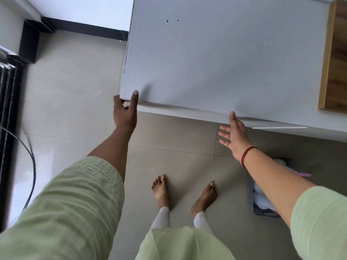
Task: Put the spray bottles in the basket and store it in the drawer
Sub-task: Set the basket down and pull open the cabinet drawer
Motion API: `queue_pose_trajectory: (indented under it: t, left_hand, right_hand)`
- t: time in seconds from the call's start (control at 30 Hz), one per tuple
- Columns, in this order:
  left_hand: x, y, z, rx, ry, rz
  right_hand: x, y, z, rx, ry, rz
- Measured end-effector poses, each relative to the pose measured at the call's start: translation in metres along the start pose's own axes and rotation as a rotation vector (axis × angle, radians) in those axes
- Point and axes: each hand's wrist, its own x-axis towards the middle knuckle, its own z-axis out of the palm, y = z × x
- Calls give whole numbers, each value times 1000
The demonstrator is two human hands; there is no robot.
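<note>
A grey perforated basket (252, 192) stands on the floor at the lower right, partly hidden behind my right forearm. It holds white spray bottles (262, 199), and something pink (302, 173) sticks out past the arm. My left hand (125, 113) grips the front left corner of the white cabinet top (216, 59), thumb on top. My right hand (233, 135) is open with fingers spread, its thumb tip touching the front edge of the same top. No drawer front can be made out from this angle.
A wooden board (334, 57) lies on the cabinet top at the far right. My bare feet (184, 194) stand on the beige tiled floor in front of the cabinet. A black cable (28, 152) and a dark frame (7, 128) run along the left.
</note>
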Motion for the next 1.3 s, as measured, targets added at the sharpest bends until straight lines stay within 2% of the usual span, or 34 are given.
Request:
queue_pose_trajectory:
  t: [0.17,0.33,0.4,0.5,0.57,0.63,0.87,1.0,1.13,1.3]
  left_hand:
    - [6,5,-15,164,-48,91]
    - [15,5,-29,320,-129,146]
    - [16,5,-35,367,-148,154]
    - [12,0,-45,425,-170,167]
    - [4,-7,-53,457,-189,166]
    - [-7,-16,-62,489,-214,158]
    - [-46,-36,-66,768,-454,139]
    - [-64,-41,-52,888,-423,185]
    - [-83,-50,-41,974,-368,77]
    - [-99,-62,-49,1024,-381,51]
  right_hand:
    - [3,4,-20,54,89,56]
    - [-2,10,-32,-25,196,4]
    - [-3,12,-36,-13,317,-18]
    - [-1,14,-47,-102,594,-66]
    - [-1,18,-59,-155,729,-12]
    - [-4,25,-72,-209,779,60]
    - [-17,55,-105,-180,792,227]
    - [-27,77,-118,3,698,347]
    - [-32,100,-120,140,521,426]
    - [-38,128,-119,88,553,434]
